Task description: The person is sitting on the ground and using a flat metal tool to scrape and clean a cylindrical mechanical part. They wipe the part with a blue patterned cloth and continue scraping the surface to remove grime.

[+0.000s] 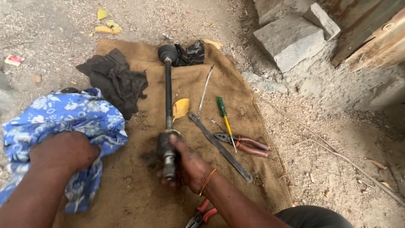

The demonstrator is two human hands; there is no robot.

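Green screwdriver point(222, 110), pliers point(244, 144) w/ red grips, flat metal bar point(219, 146), black rag point(114, 80), grey stone blocks point(290, 40)

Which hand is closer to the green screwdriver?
Right. The right hand grips the axle shaft just left of the green screwdriver; the left hand rests on the blue cloth, far left.

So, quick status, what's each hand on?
Right hand grips greasy black axle shaft at its near joint. Left hand presses blue floral cloth. Pliers lie alongside.

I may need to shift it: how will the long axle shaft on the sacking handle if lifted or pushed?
The axle shaft looks like solid metal, so probably stiff and heavy. Its round rod may roll on the burlap mat. Dark grime near the right hand suggests a greasy, slippery grip.
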